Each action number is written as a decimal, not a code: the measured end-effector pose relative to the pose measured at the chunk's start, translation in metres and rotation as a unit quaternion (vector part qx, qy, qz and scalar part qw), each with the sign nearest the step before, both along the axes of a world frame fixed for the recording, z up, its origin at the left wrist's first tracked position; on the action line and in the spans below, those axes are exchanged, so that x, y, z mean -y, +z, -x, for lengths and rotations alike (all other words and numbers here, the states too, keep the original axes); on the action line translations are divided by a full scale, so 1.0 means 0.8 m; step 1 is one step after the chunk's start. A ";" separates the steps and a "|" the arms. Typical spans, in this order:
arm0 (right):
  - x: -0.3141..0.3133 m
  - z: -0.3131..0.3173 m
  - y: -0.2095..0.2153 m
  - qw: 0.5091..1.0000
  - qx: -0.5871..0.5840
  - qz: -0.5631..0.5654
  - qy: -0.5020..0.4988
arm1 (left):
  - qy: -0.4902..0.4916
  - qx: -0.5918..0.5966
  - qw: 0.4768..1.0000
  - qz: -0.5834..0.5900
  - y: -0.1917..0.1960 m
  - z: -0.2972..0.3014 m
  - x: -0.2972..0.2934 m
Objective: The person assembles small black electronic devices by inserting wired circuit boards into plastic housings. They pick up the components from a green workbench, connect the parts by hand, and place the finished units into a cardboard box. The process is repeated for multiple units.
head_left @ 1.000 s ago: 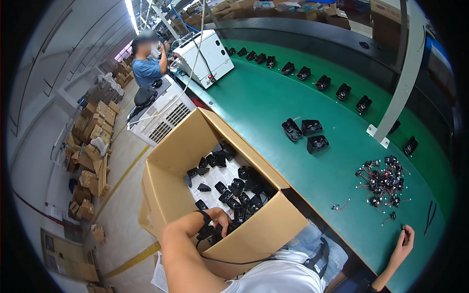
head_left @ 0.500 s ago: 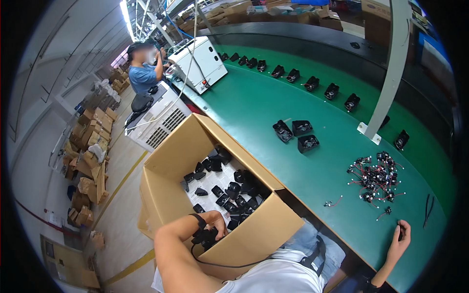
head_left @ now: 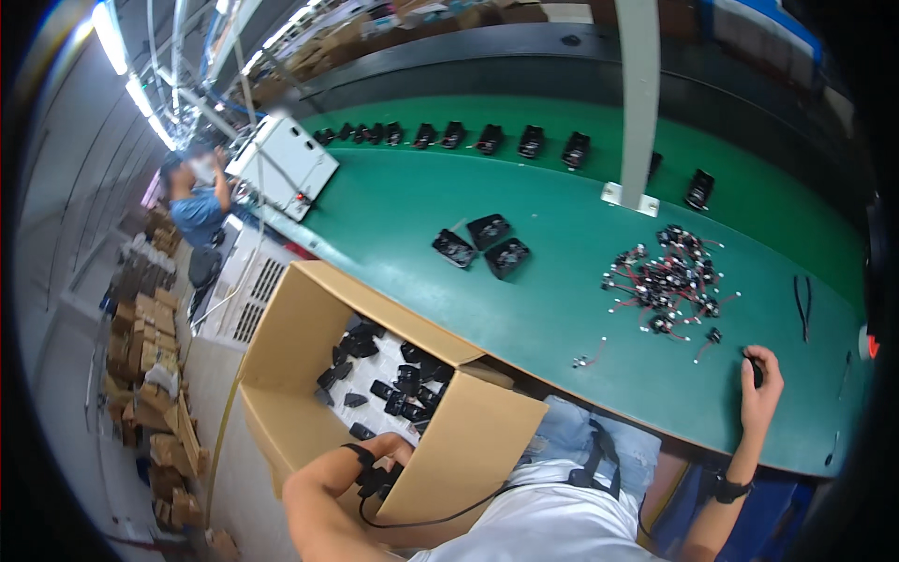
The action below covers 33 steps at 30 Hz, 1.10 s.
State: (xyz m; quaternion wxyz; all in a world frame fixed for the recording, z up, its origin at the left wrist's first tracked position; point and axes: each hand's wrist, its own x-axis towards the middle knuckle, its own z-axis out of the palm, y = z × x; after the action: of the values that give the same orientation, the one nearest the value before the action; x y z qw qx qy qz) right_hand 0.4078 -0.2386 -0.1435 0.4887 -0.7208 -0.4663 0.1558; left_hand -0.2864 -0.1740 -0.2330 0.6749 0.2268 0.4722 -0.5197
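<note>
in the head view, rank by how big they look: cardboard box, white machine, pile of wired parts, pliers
1. cardboard box, though it is nearest the camera
2. white machine
3. pile of wired parts
4. pliers

On the green tabletop (head_left: 562, 309) a tangle of red-and-black wired connectors (head_left: 667, 277) lies beside three black fan units (head_left: 482, 244), with more fans in a row (head_left: 468, 138) along the far edge. A white post (head_left: 637, 103) stands behind them and pliers (head_left: 803, 302) lie to the right. A white machine (head_left: 286, 164) sits at the far left, near a person in blue (head_left: 195, 208)
</note>
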 end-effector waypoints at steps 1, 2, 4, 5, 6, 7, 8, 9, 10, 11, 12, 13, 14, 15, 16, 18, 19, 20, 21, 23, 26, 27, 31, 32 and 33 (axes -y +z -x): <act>0.000 0.003 0.003 1.000 0.014 0.002 -0.004 | 0.002 -0.003 1.000 0.002 0.007 0.008 -0.003; -0.002 0.006 0.007 0.999 0.042 0.003 -0.014 | 0.006 -0.007 1.000 0.000 0.018 0.015 -0.008; 0.000 0.008 0.010 0.999 0.046 0.006 -0.012 | 0.018 -0.012 1.000 -0.007 0.042 0.031 -0.023; -0.008 0.012 0.011 0.999 0.045 0.002 0.006 | 0.038 -0.013 0.999 -0.017 0.067 0.046 -0.016; -0.001 0.011 0.015 0.999 0.042 0.002 -0.011 | 0.031 -0.002 0.999 -0.036 0.087 0.047 -0.048; -0.002 0.013 0.011 0.999 0.038 0.004 -0.012 | 0.045 0.007 0.997 -0.061 0.122 0.050 -0.063; -0.002 0.014 0.013 0.999 0.043 0.006 -0.015 | 0.055 0.032 0.994 -0.092 0.159 0.047 -0.085; -0.002 0.014 0.016 0.999 0.049 0.007 -0.016 | 0.085 0.093 0.980 -0.155 0.201 0.041 -0.106; 0.000 0.012 0.018 0.998 0.067 0.008 -0.016 | 0.152 0.186 0.941 -0.236 0.254 0.023 -0.126; -0.001 0.016 0.022 0.997 0.078 0.007 -0.010 | 0.113 0.269 0.910 -0.294 0.304 -0.012 -0.150; -0.003 0.020 0.027 0.996 0.088 0.010 -0.002 | 0.154 0.288 0.873 -0.361 0.346 -0.040 -0.158; -0.008 0.021 0.032 0.995 0.100 0.008 0.010 | 0.129 0.342 0.814 -0.452 0.374 -0.066 -0.166; -0.009 0.020 0.035 0.996 0.090 0.011 0.016 | 0.161 0.352 0.770 -0.506 0.389 -0.092 -0.175; -0.009 0.019 0.036 0.997 0.079 0.013 0.018 | 0.152 0.346 0.711 -0.593 0.395 -0.136 -0.183; -0.013 0.018 0.041 0.997 0.065 0.011 0.027 | 0.047 0.348 0.648 -0.676 0.385 -0.161 -0.204; -0.023 0.019 0.071 0.992 0.101 0.035 0.060 | -0.174 0.343 0.534 -0.753 0.358 -0.241 -0.223; -0.029 0.023 0.084 0.989 0.117 0.048 0.075 | -0.201 0.311 0.530 -0.763 0.333 -0.275 -0.226; -0.038 0.024 0.093 0.988 0.114 0.068 0.084 | -0.268 0.298 0.499 -0.768 0.308 -0.301 -0.227; -0.048 0.024 0.099 0.986 0.112 0.086 0.094 | -0.325 0.259 0.477 -0.775 0.290 -0.322 -0.224; -0.068 0.017 0.086 0.973 0.178 0.074 0.125 | -0.382 0.194 0.494 -0.756 0.268 -0.355 -0.234; -0.069 0.028 0.084 0.947 0.259 0.041 0.184 | -0.354 0.227 0.460 -0.782 0.275 -0.374 -0.230; -0.069 0.032 0.084 0.936 0.284 0.026 0.208 | -0.342 0.220 0.440 -0.801 0.281 -0.378 -0.228; -0.070 0.033 0.069 0.912 0.337 0.081 0.219 | -0.144 0.282 0.474 -0.822 0.313 -0.376 -0.240; -0.072 0.034 0.072 0.903 0.357 0.105 0.214 | -0.071 0.302 0.511 -0.801 0.324 -0.374 -0.244; -0.074 0.035 0.076 0.893 0.377 0.129 0.209 | 0.004 0.321 0.545 -0.775 0.331 -0.372 -0.247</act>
State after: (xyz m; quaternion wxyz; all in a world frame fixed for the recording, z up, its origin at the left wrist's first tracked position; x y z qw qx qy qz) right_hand 0.3796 -0.1793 -0.0830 0.1350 -0.6684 -0.7308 0.0301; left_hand 0.0113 0.0237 0.0317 0.3457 0.8114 0.4440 0.1582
